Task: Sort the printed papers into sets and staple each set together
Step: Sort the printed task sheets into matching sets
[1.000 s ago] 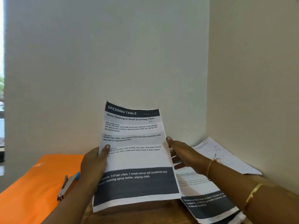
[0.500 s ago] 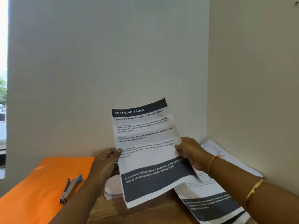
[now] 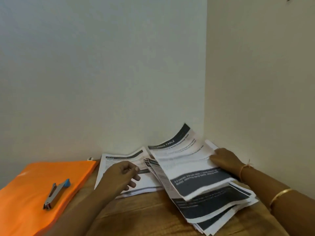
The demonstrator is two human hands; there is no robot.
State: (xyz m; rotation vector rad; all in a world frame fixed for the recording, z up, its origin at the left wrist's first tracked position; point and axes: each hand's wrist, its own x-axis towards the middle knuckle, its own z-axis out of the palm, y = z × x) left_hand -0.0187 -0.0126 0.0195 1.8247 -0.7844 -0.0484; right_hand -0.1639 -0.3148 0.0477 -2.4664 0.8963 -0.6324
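1. While the right hand (image 3: 225, 160) grips the right edge of the top sheet (image 3: 184, 160) with its fingers curled over the paper, the left hand (image 3: 122, 176) hovers with loosely curled fingers and holds nothing that I can see.
2. The top sheet, headed "DRESSING TABLE", bows upward. Its head curls up near the wall (image 3: 102, 74) and its lower end lies on the right pile (image 3: 213, 206).
3. The right pile is fanned and untidy, with the dark bands of several sheets showing at offsets. It sits on the table (image 3: 144, 213) near the corner, partly under the right forearm.
4. The left pile (image 3: 122, 158) looks neater and lies just beside it, below the left hand. A few sheets from the right pile overlap its right edge.
5. The stapler (image 3: 57, 193) rests on the orange folder (image 3: 34, 176), well apart from both piles, and neither hand is near it.
6. My judgement is that sorting is under way and far from finished. Two groupings exist, but the right one looks unsorted.
7. No set shows a staple, though one would be too small to make out. Squaring each set and stapling it appear to be left to do.
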